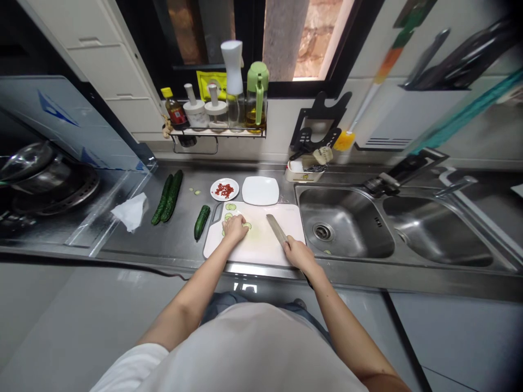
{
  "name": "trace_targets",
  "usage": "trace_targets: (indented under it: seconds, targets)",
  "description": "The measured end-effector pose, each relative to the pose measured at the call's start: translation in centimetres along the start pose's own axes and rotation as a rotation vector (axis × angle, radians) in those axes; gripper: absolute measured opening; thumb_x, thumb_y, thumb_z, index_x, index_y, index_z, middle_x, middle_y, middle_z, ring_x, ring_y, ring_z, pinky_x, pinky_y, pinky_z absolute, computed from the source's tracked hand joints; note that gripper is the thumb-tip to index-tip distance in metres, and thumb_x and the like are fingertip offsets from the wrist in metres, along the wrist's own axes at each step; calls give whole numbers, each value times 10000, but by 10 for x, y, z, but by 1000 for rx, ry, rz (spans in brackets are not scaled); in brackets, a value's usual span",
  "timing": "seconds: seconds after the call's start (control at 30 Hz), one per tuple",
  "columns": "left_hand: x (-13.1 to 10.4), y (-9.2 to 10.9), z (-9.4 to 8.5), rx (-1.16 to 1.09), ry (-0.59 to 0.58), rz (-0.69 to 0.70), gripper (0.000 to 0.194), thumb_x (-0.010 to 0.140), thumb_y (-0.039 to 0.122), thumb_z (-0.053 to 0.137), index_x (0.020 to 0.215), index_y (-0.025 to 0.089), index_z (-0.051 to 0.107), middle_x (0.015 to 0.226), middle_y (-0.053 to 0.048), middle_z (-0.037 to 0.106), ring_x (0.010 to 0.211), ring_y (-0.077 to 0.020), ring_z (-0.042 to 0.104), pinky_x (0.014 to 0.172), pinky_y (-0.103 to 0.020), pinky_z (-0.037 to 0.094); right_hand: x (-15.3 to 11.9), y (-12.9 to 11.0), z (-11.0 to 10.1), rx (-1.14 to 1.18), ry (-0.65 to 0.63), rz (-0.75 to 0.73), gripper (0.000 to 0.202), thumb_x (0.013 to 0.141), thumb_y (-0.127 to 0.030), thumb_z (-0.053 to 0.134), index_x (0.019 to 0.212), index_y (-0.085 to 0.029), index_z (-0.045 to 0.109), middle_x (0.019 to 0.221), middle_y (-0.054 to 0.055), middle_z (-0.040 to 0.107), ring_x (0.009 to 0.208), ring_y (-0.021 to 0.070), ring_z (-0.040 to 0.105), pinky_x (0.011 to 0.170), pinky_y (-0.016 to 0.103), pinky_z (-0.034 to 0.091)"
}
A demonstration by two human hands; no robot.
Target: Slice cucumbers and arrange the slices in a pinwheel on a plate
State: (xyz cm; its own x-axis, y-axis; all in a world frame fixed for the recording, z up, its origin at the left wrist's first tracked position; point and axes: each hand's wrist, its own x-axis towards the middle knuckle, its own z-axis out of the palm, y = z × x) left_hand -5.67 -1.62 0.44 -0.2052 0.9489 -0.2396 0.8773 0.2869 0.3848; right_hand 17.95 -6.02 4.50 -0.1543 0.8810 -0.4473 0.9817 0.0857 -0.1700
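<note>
White shirt (pixel 253 348); cutting board (pixel 265 251) on steel counter (pixel 174 242); window (pixel 284 38) behind

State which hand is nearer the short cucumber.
Left. The left hand is over the board, right of the short cucumber; the right hand, gripping the knife, is farther right.

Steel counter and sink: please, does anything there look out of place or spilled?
Yes, slightly. Loose cucumber slices lie on the steel counter, away from those on the cutting board, and a pale green piece sits in the left sink basin, so they look stray.
</note>
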Motion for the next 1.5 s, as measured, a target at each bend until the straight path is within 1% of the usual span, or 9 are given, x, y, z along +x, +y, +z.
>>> trace_targets:
  seconds: [0.17,0.43,0.53,0.67,0.8,0.9,1.03,1.27,1.5]
  targets:
    - [-2,5,-3,-27,-5,-1,87,808,254,583,894,246,579,984,-40,680,1026,-247,570,902,-391,328,1,1,1,-1,-2,-2,339,1012,-355,277,1183,-184,514,1093,143,672,1011,239,635,747,285,392]
    - [-25,4,6,-235,35,-1,154,823,220,553,948,274,625,896,18,713,916,-186,625,883,-347,352,5,5,4,26,15,0,338,1001,-339,280,1167,-176,525,1080,138,680,989,240,640,711,278,382]
    - [-41,-9,9,-293,55,-15,146,825,240,558,944,272,637,869,28,709,881,-173,633,883,-335,363,6,6,5,29,17,-2,341,999,-340,279,1167,-182,530,1083,136,679,980,241,641,707,278,381]
    - [-56,-37,8,-310,105,-124,143,827,260,562,952,271,631,848,33,702,868,-178,638,867,-326,370,7,7,5,24,16,-11,338,1000,-345,286,1167,-184,532,1081,136,680,982,237,640,721,278,383]
    - [-59,-64,3,-320,158,-225,154,828,266,558,969,268,618,887,26,711,879,-177,635,862,-319,368,9,7,4,23,9,-12,340,999,-354,293,1164,-182,536,1091,143,679,990,238,638,725,277,384]
    - [-58,-74,0,-308,185,-241,167,831,252,548,983,262,616,893,16,710,888,-183,636,870,-329,360,10,7,4,35,7,-2,336,993,-350,300,1155,-181,541,1097,145,677,993,242,638,724,277,383]
    - [-57,-74,-3,-222,209,-227,172,835,226,532,976,262,623,891,2,710,936,-204,626,883,-350,343,10,6,6,35,23,-9,342,991,-342,287,1151,-177,540,1078,144,681,981,246,641,726,284,384]
    - [-56,-69,-8,-95,220,-199,195,836,231,526,980,271,651,1016,-36,703,1034,-251,588,879,-376,340,8,4,3,21,10,2,344,993,-343,285,1160,-173,533,1086,148,678,985,249,640,724,291,387]
    - [-32,-53,-17,-156,232,-179,239,850,278,537,1063,270,643,1076,-39,693,1072,-242,578,898,-366,359,8,4,6,27,33,17,327,990,-336,295,1145,-173,532,1050,135,687,965,246,648,703,284,384]
